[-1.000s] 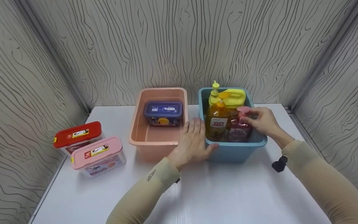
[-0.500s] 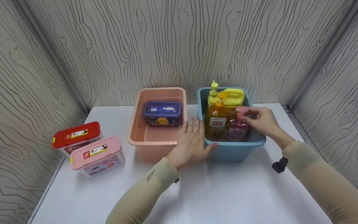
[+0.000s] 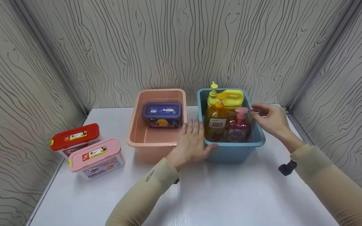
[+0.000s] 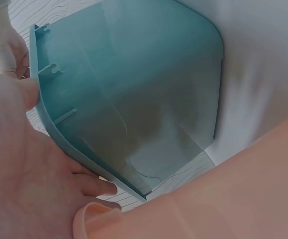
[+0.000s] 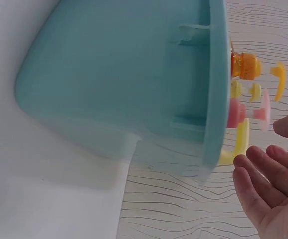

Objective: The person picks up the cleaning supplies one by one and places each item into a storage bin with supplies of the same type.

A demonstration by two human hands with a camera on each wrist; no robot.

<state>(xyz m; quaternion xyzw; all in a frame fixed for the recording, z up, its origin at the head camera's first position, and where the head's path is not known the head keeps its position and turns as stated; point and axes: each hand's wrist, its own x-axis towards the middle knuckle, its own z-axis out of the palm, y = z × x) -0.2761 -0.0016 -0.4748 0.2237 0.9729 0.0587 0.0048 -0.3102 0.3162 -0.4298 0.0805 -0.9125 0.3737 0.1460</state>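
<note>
The translucent dark-pink plastic pump bottle (image 3: 238, 130) stands upright in the blue rectangular plastic bin (image 3: 237, 153). It looks moderately heavy if full, firm-walled, perhaps slick; its narrow neck (image 3: 240, 117) seems the best hold. The right hand (image 3: 273, 121), fingers loosely bent and thumb apart, holds nothing just beside it. The left hand (image 3: 191, 146) lies straight-fingered between the 2 bins, touching the blue rim.

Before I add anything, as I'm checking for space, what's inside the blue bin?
Inside the blue bin are a yellow jug at the back and, in front, an orange bottle and a pink bottle. The yellow jug's lower part and much of the blue bin's floor are hidden.
</note>
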